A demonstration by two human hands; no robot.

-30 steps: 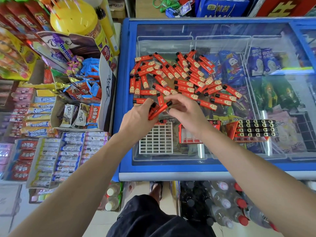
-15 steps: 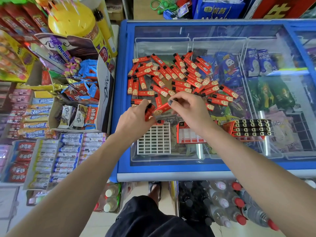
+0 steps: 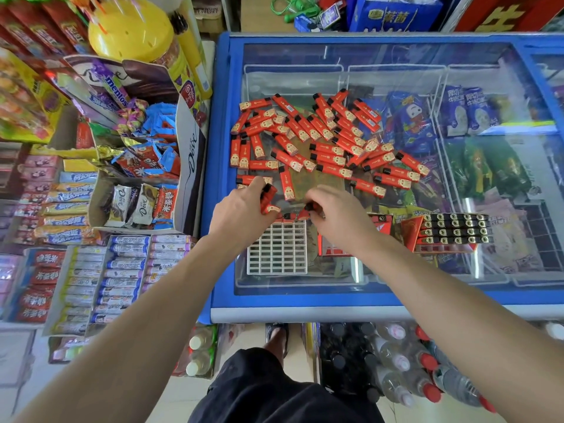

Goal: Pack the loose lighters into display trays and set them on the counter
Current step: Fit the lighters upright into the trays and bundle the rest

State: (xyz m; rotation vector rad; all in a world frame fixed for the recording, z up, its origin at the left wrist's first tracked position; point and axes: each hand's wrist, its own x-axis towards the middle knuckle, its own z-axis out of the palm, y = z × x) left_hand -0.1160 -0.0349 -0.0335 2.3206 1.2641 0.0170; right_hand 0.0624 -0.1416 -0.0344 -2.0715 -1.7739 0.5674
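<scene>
The white grid tray (image 3: 277,248) lies on the freezer lid (image 3: 396,288), nearly all its slots bare. At its far edge the right hand (image 3: 337,219) pinches one red lighter (image 3: 309,209), seemingly lowering it into a slot. The left hand (image 3: 241,213) grips a few spare lighters (image 3: 268,198). Loading seems barely begun; next, each lighter needs lining up upright over a free slot. The loose pile (image 3: 323,138) lies beyond; a filled tray (image 3: 454,228) sits right.

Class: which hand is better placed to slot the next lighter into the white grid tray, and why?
Right. The right hand pinches a lighter right at the white grid tray's far edge; the left hand grips a bunch of lighters beside it.
</scene>
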